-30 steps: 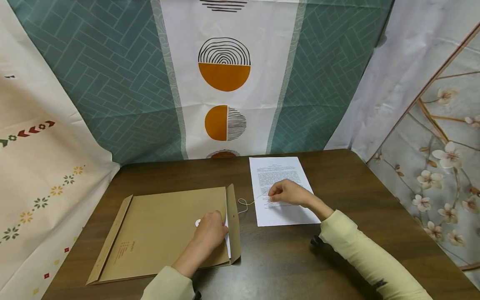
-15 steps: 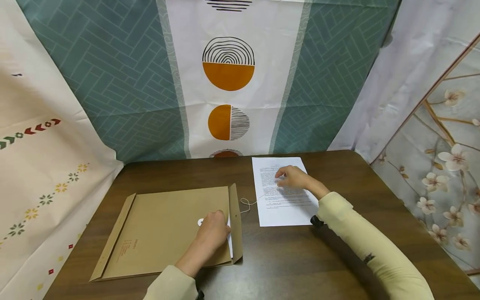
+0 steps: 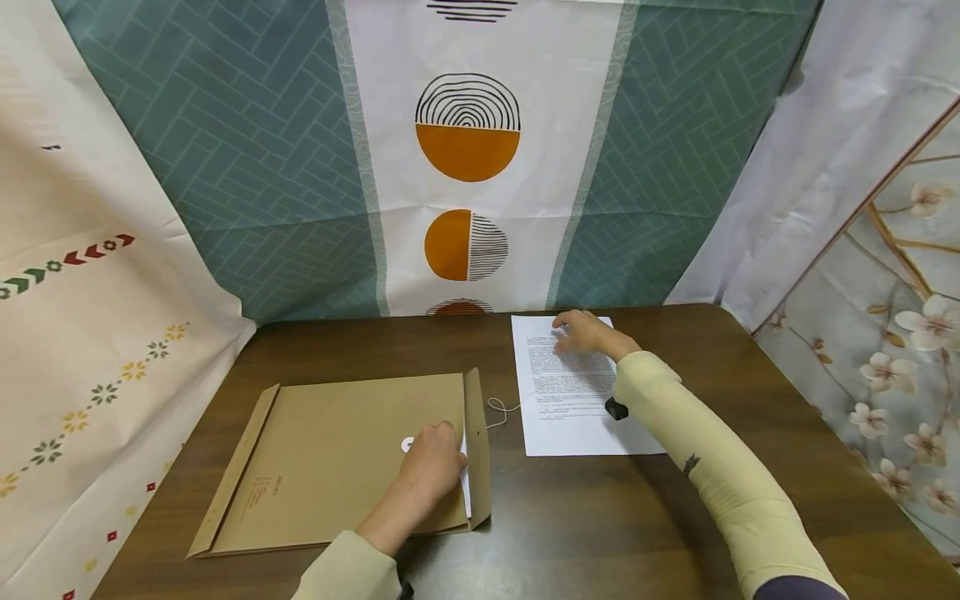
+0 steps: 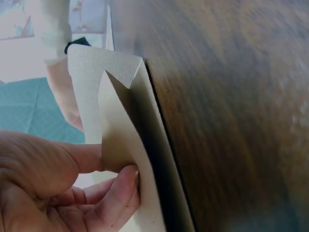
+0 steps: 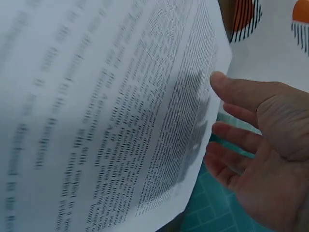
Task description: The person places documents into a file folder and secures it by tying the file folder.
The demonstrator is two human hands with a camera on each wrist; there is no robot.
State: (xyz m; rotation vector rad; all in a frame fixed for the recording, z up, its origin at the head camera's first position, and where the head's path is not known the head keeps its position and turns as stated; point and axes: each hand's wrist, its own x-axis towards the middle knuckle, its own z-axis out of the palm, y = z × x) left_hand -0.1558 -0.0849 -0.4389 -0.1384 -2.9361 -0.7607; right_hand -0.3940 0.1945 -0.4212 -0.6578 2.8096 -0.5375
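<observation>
A brown paper envelope [image 3: 337, 442] lies on the left half of the table, its side flap [image 3: 477, 450] unfolded to the right. My left hand [image 3: 430, 462] pinches the upper layer at the mouth between thumb and fingers; the left wrist view shows a gap below that layer [image 4: 118, 125]. A strip of white paper [image 3: 467, 487] shows inside the mouth. Over the far part of a printed sheet [image 3: 570, 425] hovers my right hand [image 3: 592, 335]. In the right wrist view its fingers are apart and loosely bent near the sheet's edge, holding nothing.
A thin white string [image 3: 501, 410] trails from the envelope's flap toward the printed sheet. A white button [image 3: 407, 444] sits on the envelope beside my left hand. Patterned curtains [image 3: 480, 167] hang behind and along both sides of the dark wooden table [image 3: 570, 525].
My right hand has let go of the string and moved away from me, up over the printed sheet toward its far edge. The left hand keeps its grip on the envelope.
</observation>
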